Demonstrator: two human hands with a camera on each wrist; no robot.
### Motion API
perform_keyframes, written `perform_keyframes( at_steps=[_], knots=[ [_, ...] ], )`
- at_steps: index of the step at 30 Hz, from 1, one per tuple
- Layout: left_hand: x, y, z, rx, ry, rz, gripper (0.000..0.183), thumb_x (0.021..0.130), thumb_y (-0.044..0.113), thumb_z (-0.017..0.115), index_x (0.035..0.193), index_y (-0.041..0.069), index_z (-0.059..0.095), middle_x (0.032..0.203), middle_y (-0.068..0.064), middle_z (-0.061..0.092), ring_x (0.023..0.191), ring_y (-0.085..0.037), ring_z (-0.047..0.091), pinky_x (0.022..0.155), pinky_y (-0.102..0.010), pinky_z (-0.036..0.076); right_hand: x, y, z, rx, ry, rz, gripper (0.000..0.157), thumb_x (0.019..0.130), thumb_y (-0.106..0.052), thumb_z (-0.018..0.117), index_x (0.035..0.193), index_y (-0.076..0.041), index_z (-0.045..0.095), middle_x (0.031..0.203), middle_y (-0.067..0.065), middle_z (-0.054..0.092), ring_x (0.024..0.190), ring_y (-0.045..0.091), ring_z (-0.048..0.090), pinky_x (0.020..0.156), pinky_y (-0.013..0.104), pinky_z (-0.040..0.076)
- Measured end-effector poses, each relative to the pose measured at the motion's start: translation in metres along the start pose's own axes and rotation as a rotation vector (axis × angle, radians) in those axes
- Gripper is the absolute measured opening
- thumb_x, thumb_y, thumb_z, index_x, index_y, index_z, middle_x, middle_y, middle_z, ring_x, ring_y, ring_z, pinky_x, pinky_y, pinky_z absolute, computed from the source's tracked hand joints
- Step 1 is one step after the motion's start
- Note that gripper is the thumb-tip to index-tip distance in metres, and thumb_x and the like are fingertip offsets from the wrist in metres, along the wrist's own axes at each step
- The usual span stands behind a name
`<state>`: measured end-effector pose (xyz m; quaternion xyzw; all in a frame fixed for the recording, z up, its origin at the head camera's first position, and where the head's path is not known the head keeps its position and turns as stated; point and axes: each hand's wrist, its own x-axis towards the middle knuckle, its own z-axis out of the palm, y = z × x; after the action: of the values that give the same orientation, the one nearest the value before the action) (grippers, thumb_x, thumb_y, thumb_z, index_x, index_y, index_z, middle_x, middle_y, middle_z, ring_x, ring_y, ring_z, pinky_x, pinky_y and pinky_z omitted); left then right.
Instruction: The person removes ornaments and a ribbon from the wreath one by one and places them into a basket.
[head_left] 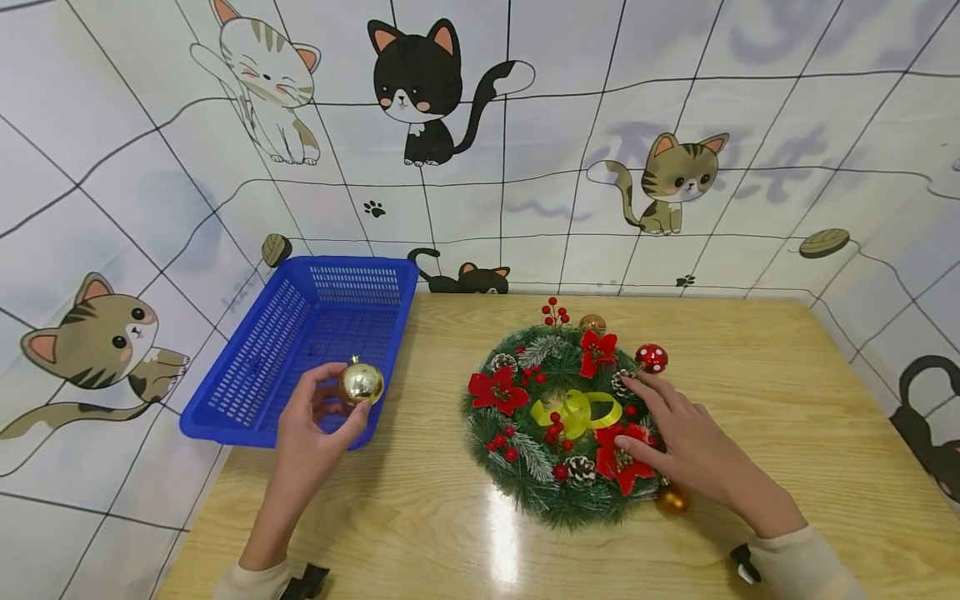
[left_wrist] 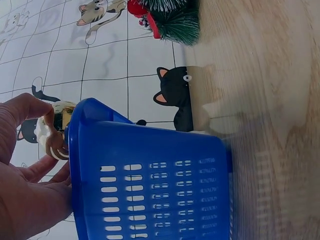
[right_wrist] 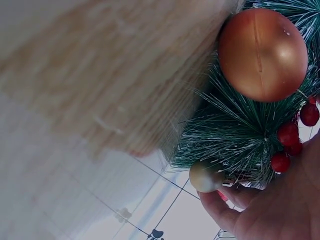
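Observation:
A shiny gold Christmas ball (head_left: 362, 383) is pinched between the thumb and fingers of my left hand (head_left: 315, 446), held up at the basket's near right rim. The left wrist view shows the gold ball (left_wrist: 54, 130) partly behind that rim. My right hand (head_left: 693, 442) rests on the right side of a green Christmas wreath (head_left: 487, 467), fingers spread, near a pinecone and a red poinsettia (head_left: 626, 458). In the right wrist view, its fingertips appear beside a pale gold ball (right_wrist: 206, 176); whether they touch it is unclear. A copper-coloured ball (head_left: 672, 499) hangs at the wreath's lower right edge.
A blue plastic basket (head_left: 300, 433) stands at the left of the wooden table (head_left: 787, 400). On the wreath are red berries, a yellow ribbon (head_left: 577, 414) and a red white-dotted ball (head_left: 651, 358). Cat-patterned cloth (head_left: 570, 183) hangs behind the table.

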<state>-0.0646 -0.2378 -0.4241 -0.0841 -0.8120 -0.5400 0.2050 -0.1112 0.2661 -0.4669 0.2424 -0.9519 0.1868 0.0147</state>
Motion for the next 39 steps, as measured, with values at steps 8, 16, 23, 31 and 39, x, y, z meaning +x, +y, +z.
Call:
perform_keyframes(
  at_steps=[8,16,23,31,39],
  knots=[
    [-0.002,-0.003,-0.003,0.016,0.002,-0.033,0.057,0.092,-0.007,0.082,0.144,0.0,0.058,0.128,-0.016,0.066,0.099,-0.017,0.066,0.084,-0.019,0.055,0.0,-0.002,-0.002,0.004,-0.002,0.0,0.087,0.104,-0.055,0.071,0.171,-0.013,0.035,0.169,0.023,0.035,0.142,0.052,0.048,0.106,0.079,0.038],
    [-0.002,-0.006,-0.007,0.043,0.035,-0.063,0.056,0.093,-0.005,0.083,0.143,0.0,0.058,0.129,-0.014,0.066,0.105,-0.015,0.065,0.087,-0.019,0.054,0.0,-0.002,-0.002,-0.006,-0.002,0.004,0.087,0.104,-0.055,0.07,0.171,-0.013,0.034,0.168,0.023,0.035,0.141,0.053,0.049,0.105,0.079,0.038],
    [-0.001,-0.007,-0.011,0.102,0.064,-0.096,0.055,0.093,-0.001,0.083,0.143,0.001,0.06,0.13,-0.013,0.067,0.104,-0.014,0.065,0.09,-0.017,0.052,0.0,-0.001,-0.001,-0.013,0.0,0.006,0.087,0.104,-0.055,0.07,0.171,-0.012,0.034,0.168,0.023,0.035,0.139,0.053,0.051,0.105,0.079,0.039],
    [-0.002,-0.007,-0.013,0.235,0.149,-0.121,0.049,0.09,0.003,0.087,0.133,-0.002,0.064,0.122,-0.015,0.07,0.106,-0.017,0.06,0.093,-0.026,0.046,-0.001,-0.001,0.0,-0.01,-0.005,0.016,0.088,0.104,-0.057,0.07,0.171,-0.013,0.034,0.168,0.022,0.035,0.141,0.053,0.049,0.106,0.08,0.037],
    [-0.003,-0.007,-0.013,0.35,0.174,-0.111,0.051,0.086,0.002,0.088,0.131,-0.006,0.065,0.118,-0.022,0.071,0.11,-0.032,0.063,0.094,-0.042,0.045,0.0,-0.002,0.0,-0.008,-0.006,0.017,0.088,0.104,-0.056,0.07,0.171,-0.013,0.034,0.168,0.023,0.034,0.141,0.054,0.049,0.106,0.08,0.037]
  ],
)
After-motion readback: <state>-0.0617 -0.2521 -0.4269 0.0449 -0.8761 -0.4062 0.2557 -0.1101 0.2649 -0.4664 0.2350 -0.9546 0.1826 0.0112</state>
